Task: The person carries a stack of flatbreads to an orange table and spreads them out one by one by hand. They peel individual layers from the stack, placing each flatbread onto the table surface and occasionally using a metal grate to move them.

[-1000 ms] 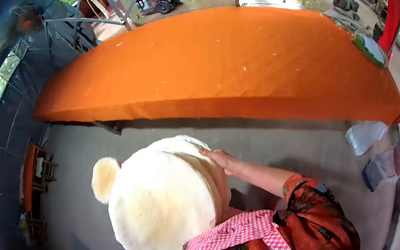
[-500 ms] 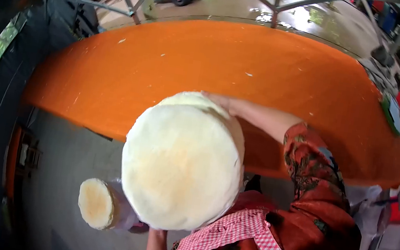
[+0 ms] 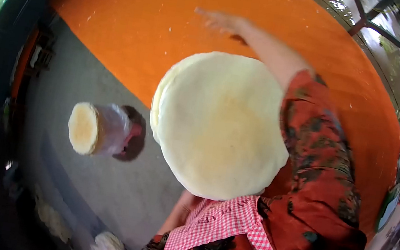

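A tall stack of round, pale flatbreads (image 3: 220,128) with a faintly browned top stands in front of my body, over the near edge of the orange table (image 3: 137,22). My left hand (image 3: 189,201) is at the low near side of the stack, supporting it; its fingers are hidden beneath the breads. Beyond the stack, my right hand (image 3: 223,22) reaches out over the table top, slightly blurred, with fingers stretched and nothing in them. It does not touch the breads.
On the grey floor to the left stands another stack of round flatbreads (image 3: 84,128), partly wrapped in clear plastic (image 3: 112,127). White bundles (image 3: 109,245) lie at the lower left. Metal framework (image 3: 365,20) borders the table's far right. Small pale scraps dot the orange surface.
My right hand has left the far rim of the stack and moved out over the table. The view has turned and tilted down, and the held stack appears farther right.
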Action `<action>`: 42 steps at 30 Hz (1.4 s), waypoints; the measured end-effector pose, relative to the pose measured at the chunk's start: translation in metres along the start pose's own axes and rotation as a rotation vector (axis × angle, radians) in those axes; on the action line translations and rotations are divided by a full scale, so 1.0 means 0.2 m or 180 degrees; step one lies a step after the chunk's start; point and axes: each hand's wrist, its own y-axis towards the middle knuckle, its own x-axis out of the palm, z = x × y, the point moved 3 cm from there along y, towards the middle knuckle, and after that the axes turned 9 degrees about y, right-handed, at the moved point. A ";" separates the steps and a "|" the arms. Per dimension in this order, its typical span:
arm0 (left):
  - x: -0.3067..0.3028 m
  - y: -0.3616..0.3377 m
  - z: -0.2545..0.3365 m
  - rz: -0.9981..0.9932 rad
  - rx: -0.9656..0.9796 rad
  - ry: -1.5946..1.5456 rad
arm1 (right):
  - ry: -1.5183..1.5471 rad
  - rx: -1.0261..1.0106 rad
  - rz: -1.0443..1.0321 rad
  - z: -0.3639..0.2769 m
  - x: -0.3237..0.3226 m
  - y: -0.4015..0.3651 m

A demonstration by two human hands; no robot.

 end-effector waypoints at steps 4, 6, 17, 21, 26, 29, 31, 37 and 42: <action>-0.14 -0.04 0.38 0.0323 0.1417 0.0139 | 0.0561 -0.1144 0.0265 0.10 -0.24 -0.42; -0.26 0.01 0.60 -0.0093 0.1609 0.0035 | 0.1232 -0.1240 0.0789 0.34 -0.30 -0.80; -0.30 0.16 0.70 -0.0061 0.1011 0.0948 | -0.0873 -0.2032 0.1932 0.60 0.89 -1.78; -0.26 0.06 0.49 -0.0677 0.0735 0.0543 | -0.2391 -0.1146 0.1591 0.40 1.35 -1.63; -0.38 0.07 0.51 -0.1061 0.0434 0.0913 | -0.2394 -0.1310 0.1831 0.46 1.35 -1.60; -0.42 0.09 0.53 -0.1240 0.0341 0.0824 | -0.2143 -0.1233 0.1947 0.44 1.29 -1.63; -0.43 0.11 0.53 -0.1165 0.0395 0.0887 | -0.2149 -0.0915 0.2023 0.49 1.26 -1.62; -0.50 0.24 0.57 -0.0928 0.0825 0.1070 | -0.2378 -0.0931 0.1944 0.54 1.29 -1.55; -0.44 0.23 0.65 -0.0669 0.0820 0.0836 | 0.0511 -0.0462 0.2809 0.69 0.33 -1.88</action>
